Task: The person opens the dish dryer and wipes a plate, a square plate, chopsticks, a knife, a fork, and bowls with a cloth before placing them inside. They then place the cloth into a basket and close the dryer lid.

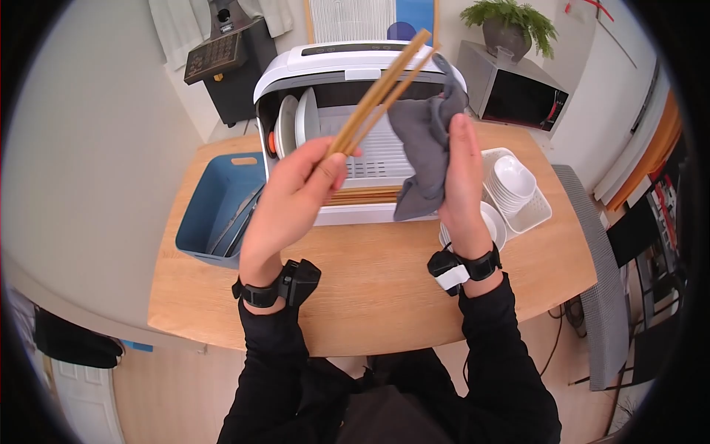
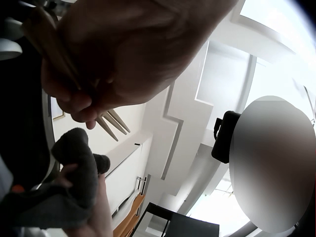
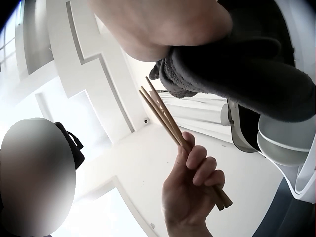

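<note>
Several light wooden chopsticks (image 1: 381,86) slant up and to the right from my left hand (image 1: 296,196), whose fingers and thumb grip them near one end. A dark grey cloth (image 1: 423,140) hangs from my right hand (image 1: 464,181), beside the upper part of the chopsticks. In the right wrist view the left fingers curl round the chopsticks (image 3: 165,118), and the cloth (image 3: 247,79) lies against the right hand (image 3: 168,24). The left wrist view has the cloth (image 2: 81,173) bunched round the right fingers, partly hiding them. Whether the cloth touches the chopsticks, I cannot tell.
Behind the hands stands an open white dish cabinet (image 1: 340,214) with plates (image 1: 305,118) at its left and more chopsticks (image 1: 366,195) along its front. A blue bin (image 1: 194,211) is on the left; a white basket (image 1: 540,214) with stacked bowls (image 1: 514,177) is on the right.
</note>
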`<action>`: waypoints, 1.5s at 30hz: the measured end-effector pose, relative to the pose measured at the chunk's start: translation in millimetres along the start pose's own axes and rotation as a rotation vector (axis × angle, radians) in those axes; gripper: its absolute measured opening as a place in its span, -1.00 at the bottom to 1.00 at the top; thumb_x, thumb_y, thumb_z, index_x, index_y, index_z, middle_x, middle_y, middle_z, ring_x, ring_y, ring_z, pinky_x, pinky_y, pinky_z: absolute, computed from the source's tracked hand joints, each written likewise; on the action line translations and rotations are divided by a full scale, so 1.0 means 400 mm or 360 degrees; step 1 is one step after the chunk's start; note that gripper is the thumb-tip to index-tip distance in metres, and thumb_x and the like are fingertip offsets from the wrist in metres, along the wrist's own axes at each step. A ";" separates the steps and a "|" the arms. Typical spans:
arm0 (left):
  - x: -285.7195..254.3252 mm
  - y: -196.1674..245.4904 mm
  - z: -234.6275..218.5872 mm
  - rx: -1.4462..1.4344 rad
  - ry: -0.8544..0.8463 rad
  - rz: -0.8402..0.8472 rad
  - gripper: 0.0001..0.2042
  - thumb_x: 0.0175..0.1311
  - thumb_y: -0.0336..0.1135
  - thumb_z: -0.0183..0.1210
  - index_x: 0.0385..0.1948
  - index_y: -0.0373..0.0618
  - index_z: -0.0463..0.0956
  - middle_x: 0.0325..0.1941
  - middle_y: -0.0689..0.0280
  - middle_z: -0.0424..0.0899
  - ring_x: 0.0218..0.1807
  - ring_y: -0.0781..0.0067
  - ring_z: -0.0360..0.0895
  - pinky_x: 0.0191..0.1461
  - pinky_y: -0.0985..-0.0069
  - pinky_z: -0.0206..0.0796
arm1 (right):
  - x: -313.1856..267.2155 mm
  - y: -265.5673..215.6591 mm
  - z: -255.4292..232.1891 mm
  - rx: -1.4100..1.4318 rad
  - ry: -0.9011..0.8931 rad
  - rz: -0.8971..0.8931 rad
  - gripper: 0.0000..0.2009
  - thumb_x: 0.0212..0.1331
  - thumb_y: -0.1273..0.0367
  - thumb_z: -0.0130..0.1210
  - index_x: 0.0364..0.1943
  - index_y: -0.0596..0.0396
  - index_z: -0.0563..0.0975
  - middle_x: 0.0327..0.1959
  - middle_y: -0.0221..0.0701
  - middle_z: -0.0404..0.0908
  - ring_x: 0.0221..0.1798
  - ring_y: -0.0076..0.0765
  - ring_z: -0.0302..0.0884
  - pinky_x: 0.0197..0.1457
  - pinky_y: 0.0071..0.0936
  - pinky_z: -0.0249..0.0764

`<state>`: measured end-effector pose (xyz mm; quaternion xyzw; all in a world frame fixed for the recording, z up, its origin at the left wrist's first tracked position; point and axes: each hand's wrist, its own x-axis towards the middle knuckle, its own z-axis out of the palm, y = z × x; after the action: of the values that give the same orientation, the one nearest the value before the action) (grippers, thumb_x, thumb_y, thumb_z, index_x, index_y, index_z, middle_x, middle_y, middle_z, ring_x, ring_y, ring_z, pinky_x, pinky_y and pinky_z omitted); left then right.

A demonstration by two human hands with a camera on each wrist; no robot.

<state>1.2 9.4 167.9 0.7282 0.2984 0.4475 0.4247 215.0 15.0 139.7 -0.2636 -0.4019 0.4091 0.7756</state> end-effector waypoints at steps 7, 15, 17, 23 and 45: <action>0.011 0.001 0.081 -0.0006 -0.0136 -0.0209 -0.78 0.47 -0.28 -0.06 -0.26 -0.24 0.46 -0.59 0.43 0.41 -0.55 0.66 0.33 -0.46 0.62 0.21 | -0.043 -0.012 0.020 -0.0097 -0.0381 0.0067 -0.58 0.36 0.27 0.07 0.19 0.21 0.39 0.05 -0.40 0.54 0.04 -0.57 0.48 0.09 -0.60 0.45; 0.006 -0.030 0.091 0.0348 -0.0237 -0.0169 -0.69 0.48 -0.23 -0.10 -0.44 -0.28 0.35 -0.60 0.25 0.49 -0.54 0.39 0.48 -0.40 0.43 0.30 | -0.035 -0.030 0.020 -0.0325 -0.0515 0.0294 -0.72 0.16 0.40 0.26 -0.09 0.20 0.51 -0.20 -0.42 0.62 -0.17 -0.56 0.56 -0.10 -0.57 0.52; 0.009 -0.040 0.100 0.0378 -0.0242 -0.0135 -0.69 0.48 -0.22 -0.10 -0.44 -0.28 0.35 -0.60 0.24 0.50 -0.54 0.37 0.47 -0.40 0.41 0.30 | -0.028 -0.021 0.008 -0.0288 -0.0512 0.0320 -0.73 0.16 0.39 0.26 -0.11 0.20 0.51 -0.22 -0.42 0.62 -0.18 -0.56 0.56 -0.12 -0.59 0.50; 0.010 -0.024 0.117 0.0223 -0.0179 -0.0187 -0.70 0.48 -0.23 -0.10 -0.42 -0.27 0.36 -0.62 0.27 0.47 -0.59 0.43 0.46 -0.46 0.46 0.28 | -0.015 -0.031 0.001 -0.0308 -0.0476 0.0315 -0.71 0.21 0.33 0.23 -0.07 0.18 0.51 -0.21 -0.44 0.60 -0.18 -0.56 0.56 -0.11 -0.58 0.50; 0.001 0.003 0.083 0.0456 -0.0267 -0.0257 -0.70 0.44 -0.18 -0.03 -0.36 -0.28 0.41 -0.52 0.09 0.53 -0.50 0.18 0.50 -0.36 0.32 0.29 | -0.021 -0.030 0.004 -0.0083 -0.0637 0.0449 -0.66 0.17 0.41 0.25 0.03 0.20 0.50 -0.13 -0.36 0.63 -0.15 -0.52 0.60 -0.03 -0.55 0.53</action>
<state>31.5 -2.4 161.2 0.7897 0.3801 0.3026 0.3746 215.8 1.7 145.8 -0.2506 -0.5172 0.5470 0.6087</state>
